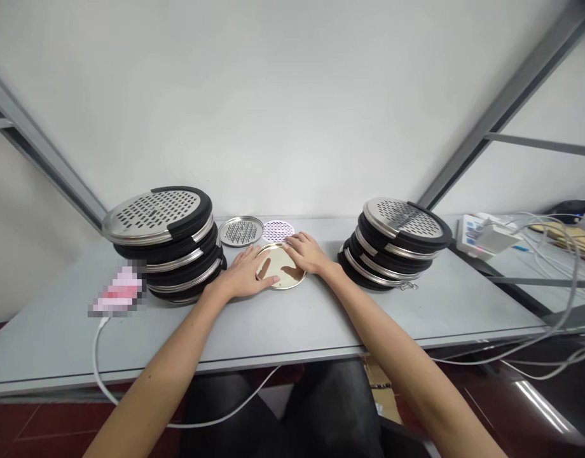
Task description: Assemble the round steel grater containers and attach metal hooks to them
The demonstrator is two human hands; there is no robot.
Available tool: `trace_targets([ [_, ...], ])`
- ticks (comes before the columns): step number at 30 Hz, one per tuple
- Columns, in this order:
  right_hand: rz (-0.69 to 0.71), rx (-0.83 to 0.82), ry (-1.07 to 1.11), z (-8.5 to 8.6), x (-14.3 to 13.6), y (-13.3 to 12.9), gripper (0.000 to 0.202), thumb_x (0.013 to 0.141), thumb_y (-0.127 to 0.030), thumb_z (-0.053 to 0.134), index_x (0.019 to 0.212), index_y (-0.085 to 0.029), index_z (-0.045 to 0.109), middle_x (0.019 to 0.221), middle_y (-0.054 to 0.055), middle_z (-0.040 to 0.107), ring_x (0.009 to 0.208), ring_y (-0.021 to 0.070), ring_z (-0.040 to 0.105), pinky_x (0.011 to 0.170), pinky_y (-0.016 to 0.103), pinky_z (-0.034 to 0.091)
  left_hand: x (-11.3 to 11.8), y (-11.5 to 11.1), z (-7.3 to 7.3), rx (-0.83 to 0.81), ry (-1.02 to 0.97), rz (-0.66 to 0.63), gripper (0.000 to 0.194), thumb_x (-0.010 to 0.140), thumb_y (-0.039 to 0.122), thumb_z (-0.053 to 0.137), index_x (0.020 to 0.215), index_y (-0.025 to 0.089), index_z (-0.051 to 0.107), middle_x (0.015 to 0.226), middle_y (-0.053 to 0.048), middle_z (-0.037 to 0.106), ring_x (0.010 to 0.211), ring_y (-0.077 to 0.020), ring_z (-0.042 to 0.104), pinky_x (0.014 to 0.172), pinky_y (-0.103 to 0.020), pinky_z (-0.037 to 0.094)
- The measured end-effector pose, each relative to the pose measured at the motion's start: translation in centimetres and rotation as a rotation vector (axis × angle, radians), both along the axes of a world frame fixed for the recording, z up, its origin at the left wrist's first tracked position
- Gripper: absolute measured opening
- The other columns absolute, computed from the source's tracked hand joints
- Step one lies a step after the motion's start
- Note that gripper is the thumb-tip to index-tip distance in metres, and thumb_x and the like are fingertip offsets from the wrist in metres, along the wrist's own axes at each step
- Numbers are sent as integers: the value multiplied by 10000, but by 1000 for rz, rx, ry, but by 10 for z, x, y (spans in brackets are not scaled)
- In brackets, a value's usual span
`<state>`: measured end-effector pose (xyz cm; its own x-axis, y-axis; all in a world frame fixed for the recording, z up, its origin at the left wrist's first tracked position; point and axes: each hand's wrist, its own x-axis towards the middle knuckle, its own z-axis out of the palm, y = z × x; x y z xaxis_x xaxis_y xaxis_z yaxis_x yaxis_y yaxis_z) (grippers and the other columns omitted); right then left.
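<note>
A shiny, pale-gold round metal disc with a raised rim (282, 278) lies flat on the table between my hands. My left hand (247, 275) rests at its left side, thumb stretched over the lower part and fingers extended. My right hand (308, 253) touches its upper right edge, fingers stretched and slightly apart. Both hands are open, and their reflections show on the disc. Behind it lie a round metal grater disc (241, 231) with raised teeth and a pale lilac perforated disc (278, 231).
Tall stacks of round grater discs with black rims stand at left (163, 254) and right (392, 254). A pixelated pink object (118, 291) with a white cable (96, 356) lies at left. A white power strip (486, 236) and loose cables are at right. A wall stands behind.
</note>
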<state>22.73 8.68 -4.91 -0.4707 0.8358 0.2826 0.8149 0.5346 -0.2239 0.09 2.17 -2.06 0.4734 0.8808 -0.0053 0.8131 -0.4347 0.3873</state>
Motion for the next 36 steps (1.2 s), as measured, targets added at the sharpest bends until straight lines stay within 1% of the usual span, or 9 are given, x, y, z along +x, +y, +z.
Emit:
trace_targets([
  [4,-17,-4,-30,0,1,-2,520,994,-507,276,1306,-192,548,1332,113,557,1269,250,419,1086,401,306,0,0,-1,2,-3,0,837,846,705,439,1503,210,283,1579,-140,242,1471,-361,127,1173,-518,172],
  [8,-84,-20,-62,4,4,-6,521,987,-525,290,1283,-186,553,1347,122,548,1302,274,393,1086,412,282,1,0,-1,12,11,-1,811,852,705,425,1492,222,306,1575,-136,254,1467,-369,142,1168,-519,182],
  [13,-122,-64,-54,11,14,-9,504,1003,-498,259,1168,-168,601,1232,134,626,1173,259,531,1010,396,334,1,0,-2,17,26,-11,891,792,738,491,1485,208,312,1574,-149,245,1464,-380,140,1168,-509,194],
  [16,-146,-27,-1,12,18,-8,469,1009,-453,277,1127,-161,623,1136,126,678,1087,253,587,968,370,356,1,0,-2,14,27,-23,933,763,754,517,1483,196,316,1575,-167,232,1460,-393,145,1164,-520,196],
  [21,-296,70,119,6,21,-2,313,944,-291,453,1129,-135,652,1094,116,701,1037,250,605,926,330,394,2,-1,-3,27,-21,-15,836,808,729,477,1451,205,372,1565,-155,267,1459,-380,164,1161,-522,201],
  [26,-392,99,181,1,23,5,252,881,-305,549,1005,-162,716,1061,95,705,1038,258,586,921,340,418,5,0,-4,16,-8,-43,753,863,691,417,1438,205,385,1559,-153,286,1463,-362,164,1156,-544,190],
  [28,-390,98,186,0,21,7,240,872,-308,562,982,-171,725,1049,88,707,1028,252,589,913,333,424,5,1,-3,13,14,-51,771,856,695,421,1449,206,366,1559,-153,284,1462,-365,165,1155,-546,189],
  [33,-406,75,149,-1,17,9,229,870,-314,559,939,-198,743,1000,82,722,967,244,618,856,328,443,5,-1,-1,16,18,-75,934,764,751,518,1481,188,313,1564,-162,262,1457,-379,166,1165,-535,184],
  [36,-436,40,136,-3,17,11,247,877,-331,547,950,-210,751,978,87,735,949,239,641,828,318,454,6,-3,1,31,-8,-109,920,752,733,554,1476,211,329,1545,-132,310,1451,-362,198,1171,-504,200],
])
